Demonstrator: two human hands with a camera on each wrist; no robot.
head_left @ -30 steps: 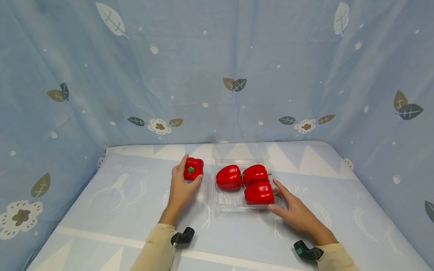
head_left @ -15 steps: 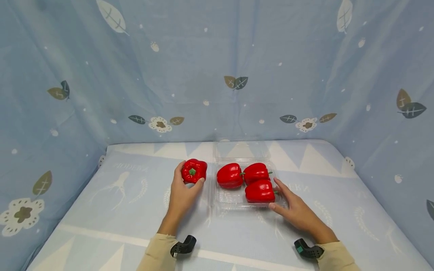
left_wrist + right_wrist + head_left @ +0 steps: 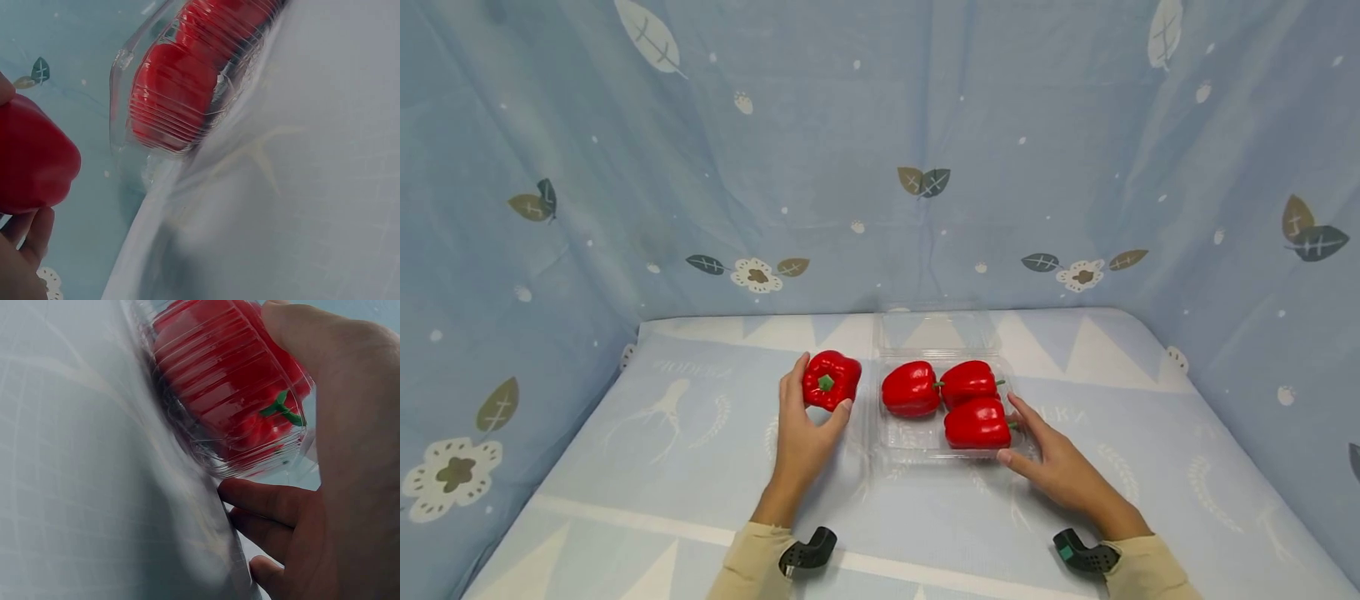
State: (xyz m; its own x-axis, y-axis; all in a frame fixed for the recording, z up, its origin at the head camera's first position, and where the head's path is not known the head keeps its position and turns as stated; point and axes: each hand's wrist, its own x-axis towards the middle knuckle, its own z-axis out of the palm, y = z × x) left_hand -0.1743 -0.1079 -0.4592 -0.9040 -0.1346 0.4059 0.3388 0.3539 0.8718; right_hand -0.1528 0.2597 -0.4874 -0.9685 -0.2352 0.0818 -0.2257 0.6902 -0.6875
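In the head view my left hand grips a red bell pepper with thumb and fingers, its green stem facing the camera. The held bell pepper shows at the left edge of the left wrist view, apart from the box. Right of it is a clear plastic clamshell box with three red bell peppers lying in it. My right hand rests at the box's front right corner, thumb by the front rim and fingers along the right side. Part of that side is hidden.
The box's clear lid is folded back towards the curtain. A pale patterned cloth covers the table. Blue printed curtain stands behind and at both sides. Each wrist wears a black strap mount.
The left hand has raised its bell pepper off the table, tilting it slightly and shifting it a little right. The right hand and the box have stayed in place.
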